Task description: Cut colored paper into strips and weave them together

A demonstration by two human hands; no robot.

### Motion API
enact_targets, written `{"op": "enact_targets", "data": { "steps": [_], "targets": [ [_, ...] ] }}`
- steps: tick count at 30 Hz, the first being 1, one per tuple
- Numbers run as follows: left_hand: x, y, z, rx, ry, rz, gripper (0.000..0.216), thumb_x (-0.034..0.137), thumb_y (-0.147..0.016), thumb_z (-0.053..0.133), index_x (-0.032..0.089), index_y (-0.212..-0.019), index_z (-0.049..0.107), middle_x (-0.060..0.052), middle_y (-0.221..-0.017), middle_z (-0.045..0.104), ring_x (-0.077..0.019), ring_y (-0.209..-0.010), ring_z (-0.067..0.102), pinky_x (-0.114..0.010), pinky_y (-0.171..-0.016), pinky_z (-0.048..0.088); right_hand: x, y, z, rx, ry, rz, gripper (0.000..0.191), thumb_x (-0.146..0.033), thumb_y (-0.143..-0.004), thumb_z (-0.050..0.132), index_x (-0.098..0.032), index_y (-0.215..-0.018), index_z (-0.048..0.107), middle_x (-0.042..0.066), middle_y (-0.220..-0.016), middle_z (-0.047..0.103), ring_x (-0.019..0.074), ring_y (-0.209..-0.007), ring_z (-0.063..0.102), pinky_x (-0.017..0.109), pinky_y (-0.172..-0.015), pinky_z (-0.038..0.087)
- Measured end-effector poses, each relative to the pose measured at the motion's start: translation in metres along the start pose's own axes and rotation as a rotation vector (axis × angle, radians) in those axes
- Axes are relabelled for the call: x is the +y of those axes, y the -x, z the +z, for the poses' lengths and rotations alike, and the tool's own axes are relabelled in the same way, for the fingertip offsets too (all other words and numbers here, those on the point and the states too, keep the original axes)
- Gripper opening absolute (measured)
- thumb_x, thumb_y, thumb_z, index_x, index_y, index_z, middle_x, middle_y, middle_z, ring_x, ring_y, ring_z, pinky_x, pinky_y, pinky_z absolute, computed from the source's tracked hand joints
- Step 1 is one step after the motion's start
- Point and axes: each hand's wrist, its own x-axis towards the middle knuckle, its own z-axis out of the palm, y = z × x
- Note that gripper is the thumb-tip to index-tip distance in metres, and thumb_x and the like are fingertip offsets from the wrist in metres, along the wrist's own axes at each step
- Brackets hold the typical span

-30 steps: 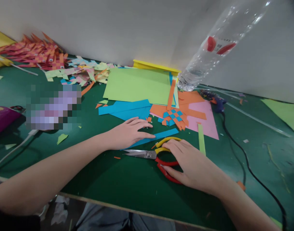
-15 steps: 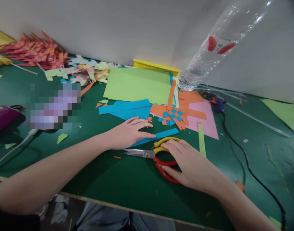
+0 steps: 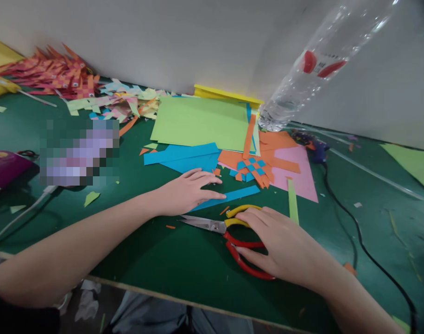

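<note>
My left hand (image 3: 186,192) lies low over the table with its fingers stretched out. Its thumb and fingertips are on or just beside a blue paper strip (image 3: 240,193). Scissors (image 3: 217,226) with one yellow and one red handle lie on the table below that strip, blades pointing left and slightly apart. Around their handles is my right hand (image 3: 274,241), fingers over the yellow loop and thumb at the red one. Beyond the hands sit folded blue paper (image 3: 189,157) and a blue-and-orange woven paper piece (image 3: 255,170).
Green paper sheets (image 3: 201,123) lie at the back, near a leaning plastic bottle (image 3: 298,88). A glue gun (image 3: 316,150) trails a black cord on the right. Pink paper (image 3: 298,171), paper scraps (image 3: 119,102) and orange woven pieces (image 3: 69,79) are also on the table.
The scissors' handles have swung slightly toward me and to the right, with my right hand moving along. My left hand stays in place over the blue strip.
</note>
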Motion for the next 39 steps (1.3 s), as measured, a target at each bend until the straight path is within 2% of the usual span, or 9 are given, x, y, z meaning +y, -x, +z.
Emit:
{"op": "enact_targets", "data": {
  "steps": [15,25,32,39],
  "targets": [
    [-0.001,0.0,0.0,0.001,0.022,0.003,0.041,0.015,-0.098,0.045,0.032,-0.134,0.053,-0.006,-0.144,0.043,-0.0238,-0.139,0.032,-0.048,-0.117,0.02,0.006,0.003,0.001,0.047,0.064,0.017,0.037,-0.042,-0.083,0.062,-0.019,-0.112,0.062,0.011,-0.108,0.071,0.0282,-0.094,0.066,0.043,-0.079,0.055],
    [-0.001,0.0,0.001,0.005,-0.013,0.007,0.042,0.015,-0.098,0.044,0.033,-0.135,0.051,-0.006,-0.144,0.043,-0.0237,-0.138,0.033,-0.049,-0.116,0.02,-0.002,-0.005,0.007,0.082,0.065,-0.062,0.041,-0.039,-0.082,0.066,-0.012,-0.113,0.061,0.013,-0.108,0.07,0.0291,-0.095,0.065,0.044,-0.082,0.054],
    [0.0,0.001,0.001,-0.004,-0.03,0.004,0.04,0.018,-0.099,0.043,0.033,-0.135,0.051,-0.007,-0.145,0.042,-0.0253,-0.138,0.033,-0.049,-0.115,0.022,-0.008,-0.01,0.007,0.095,0.023,-0.175,0.04,-0.033,-0.083,0.067,-0.009,-0.115,0.06,0.013,-0.106,0.07,0.0266,-0.095,0.065,0.042,-0.085,0.053],
    [-0.001,0.0,-0.001,-0.003,0.023,-0.004,0.038,0.018,-0.099,0.043,0.032,-0.134,0.053,-0.006,-0.144,0.043,-0.024,-0.138,0.033,-0.048,-0.116,0.021,-0.006,-0.004,0.003,0.065,-0.036,-0.097,0.033,-0.035,-0.085,0.062,-0.014,-0.111,0.06,0.011,-0.105,0.07,0.0257,-0.095,0.064,0.041,-0.083,0.052]
  ]
}}
